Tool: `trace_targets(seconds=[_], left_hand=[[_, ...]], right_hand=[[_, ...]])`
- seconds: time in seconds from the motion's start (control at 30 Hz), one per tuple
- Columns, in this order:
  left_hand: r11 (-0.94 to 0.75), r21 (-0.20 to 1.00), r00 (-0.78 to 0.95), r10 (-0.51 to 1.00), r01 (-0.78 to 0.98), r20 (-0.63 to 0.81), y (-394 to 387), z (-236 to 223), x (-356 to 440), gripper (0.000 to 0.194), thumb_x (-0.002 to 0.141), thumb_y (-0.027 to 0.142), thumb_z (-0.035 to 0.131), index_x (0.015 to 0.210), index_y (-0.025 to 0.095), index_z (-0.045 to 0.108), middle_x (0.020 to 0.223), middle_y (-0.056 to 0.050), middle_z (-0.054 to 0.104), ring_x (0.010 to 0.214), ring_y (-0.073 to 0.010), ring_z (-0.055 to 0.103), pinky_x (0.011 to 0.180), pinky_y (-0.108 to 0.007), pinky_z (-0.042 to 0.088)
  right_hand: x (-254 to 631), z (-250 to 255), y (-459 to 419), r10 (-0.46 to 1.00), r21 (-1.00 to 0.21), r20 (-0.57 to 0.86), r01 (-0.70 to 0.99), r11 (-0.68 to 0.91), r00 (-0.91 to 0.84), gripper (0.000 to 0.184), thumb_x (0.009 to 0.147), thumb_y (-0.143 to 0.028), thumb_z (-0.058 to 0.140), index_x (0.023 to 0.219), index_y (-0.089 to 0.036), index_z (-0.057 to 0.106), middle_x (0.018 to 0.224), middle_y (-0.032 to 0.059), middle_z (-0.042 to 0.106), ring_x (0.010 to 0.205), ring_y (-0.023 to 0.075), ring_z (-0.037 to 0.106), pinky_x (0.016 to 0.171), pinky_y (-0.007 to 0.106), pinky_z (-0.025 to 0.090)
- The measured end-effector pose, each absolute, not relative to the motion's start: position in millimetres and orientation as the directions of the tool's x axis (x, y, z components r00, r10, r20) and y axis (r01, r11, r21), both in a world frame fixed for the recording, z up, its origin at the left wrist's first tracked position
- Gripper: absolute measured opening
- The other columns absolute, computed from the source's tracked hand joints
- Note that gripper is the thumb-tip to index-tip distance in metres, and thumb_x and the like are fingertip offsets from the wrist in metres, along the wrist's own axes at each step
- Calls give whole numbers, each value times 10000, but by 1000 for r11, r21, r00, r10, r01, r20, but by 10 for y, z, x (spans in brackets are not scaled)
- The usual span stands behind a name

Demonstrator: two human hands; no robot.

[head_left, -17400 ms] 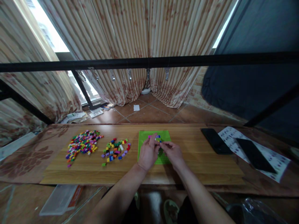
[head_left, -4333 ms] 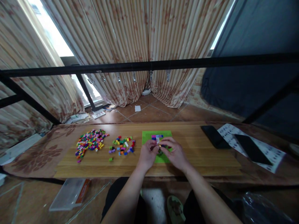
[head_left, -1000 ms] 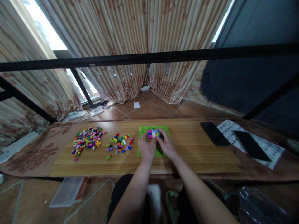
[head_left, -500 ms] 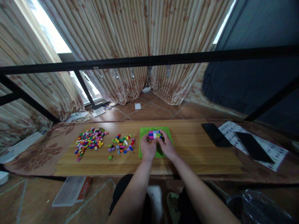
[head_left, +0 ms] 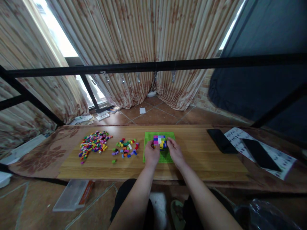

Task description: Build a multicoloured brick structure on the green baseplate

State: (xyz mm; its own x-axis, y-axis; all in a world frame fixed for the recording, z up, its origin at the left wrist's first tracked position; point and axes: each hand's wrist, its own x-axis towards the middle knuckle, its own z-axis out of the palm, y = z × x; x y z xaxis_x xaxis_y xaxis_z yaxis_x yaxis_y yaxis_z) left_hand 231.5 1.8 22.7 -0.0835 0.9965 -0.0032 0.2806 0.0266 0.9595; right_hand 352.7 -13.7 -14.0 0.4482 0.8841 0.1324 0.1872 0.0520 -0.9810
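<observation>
A green studded baseplate [head_left: 148,138] lies on the wooden table top [head_left: 196,159]. On it stands a small block of many-coloured bricks [head_left: 160,141]. My left hand [head_left: 152,154] rests on the plate with its fingers curled against the block's left side. My right hand [head_left: 175,151] is on the plate at the block's right side, fingers bent toward it. Both hands touch the block from the near side. Whether either hand pinches a loose brick is too small to see.
Two heaps of loose coloured bricks lie to the left: a dense one [head_left: 94,146] and a sparser one [head_left: 125,148]. At the right are two black phones [head_left: 220,138] [head_left: 259,153] and a printed sheet [head_left: 275,156]. A black bar [head_left: 153,66] crosses overhead. A plastic box [head_left: 72,198] lies on the floor.
My hands have drawn slightly apart and back, so the whole block of bricks shows between them. The view has shifted a little.
</observation>
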Motion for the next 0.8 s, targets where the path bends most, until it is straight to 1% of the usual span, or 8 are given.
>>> trace_targets(seconds=[0.13, 0.37, 0.5, 0.57, 0.67, 0.8], left_hand=[[31, 941, -88, 996, 336, -2, 8, 236, 2315, 324, 747, 175, 592, 1058, 96, 642, 994, -127, 698, 900, -202, 648, 841, -331, 494], [31, 893, -129, 991, 449, 30, -68, 265, 2346, 335, 760, 205, 586, 1069, 85, 634, 1031, -157, 673, 963, -232, 630, 873, -358, 480], [32, 883, -128, 991, 468, 32, -129, 284, 2365, 346, 772, 209, 579, 1091, 82, 623, 1051, -166, 663, 994, -241, 618, 901, -373, 469], [24, 883, -110, 993, 468, 31, -152, 292, 2365, 346, 784, 215, 574, 1098, 77, 620, 1075, -176, 655, 1011, -246, 612, 920, -381, 460], [10, 887, -82, 996, 463, 32, -177, 301, 2351, 341, 821, 217, 532, 1118, 72, 615, 1104, -188, 645, 1028, -249, 605, 938, -389, 451], [-2, 889, -56, 998, 457, 31, -194, 285, 2317, 352, 850, 196, 475, 1157, 88, 609, 1127, -176, 645, 1054, -235, 597, 968, -373, 438]], right_hand=[[3476, -75, -166, 896, -964, 162, 261, 54, 414, 447, 828, -451, 498, 1168, -192, 630, 1162, 110, 671, 1093, 255, 599, 957, 419, 450], [3468, 17, -222, 902, -932, 167, 362, 12, 399, 443, 831, -423, 473, 1154, -167, 637, 1167, 132, 662, 1077, 272, 602, 976, 443, 428], [3489, 44, -273, 902, -923, 151, 385, -18, 404, 479, 830, -455, 464, 1156, -148, 635, 1178, 148, 654, 1094, 285, 591, 978, 450, 421], [3491, 68, -302, 901, -922, 138, 386, -35, 410, 517, 841, -497, 440, 1158, -137, 633, 1178, 161, 652, 1095, 292, 591, 972, 451, 423], [3474, 102, -333, 902, -924, 123, 378, -48, 414, 574, 856, -571, 405, 1179, -147, 618, 1165, 156, 659, 1079, 289, 601, 954, 440, 434], [3452, 82, -319, 905, -900, 106, 426, -89, 412, 659, 807, -591, 499, 1267, -123, 553, 1163, 174, 655, 1054, 298, 612, 935, 442, 441]])
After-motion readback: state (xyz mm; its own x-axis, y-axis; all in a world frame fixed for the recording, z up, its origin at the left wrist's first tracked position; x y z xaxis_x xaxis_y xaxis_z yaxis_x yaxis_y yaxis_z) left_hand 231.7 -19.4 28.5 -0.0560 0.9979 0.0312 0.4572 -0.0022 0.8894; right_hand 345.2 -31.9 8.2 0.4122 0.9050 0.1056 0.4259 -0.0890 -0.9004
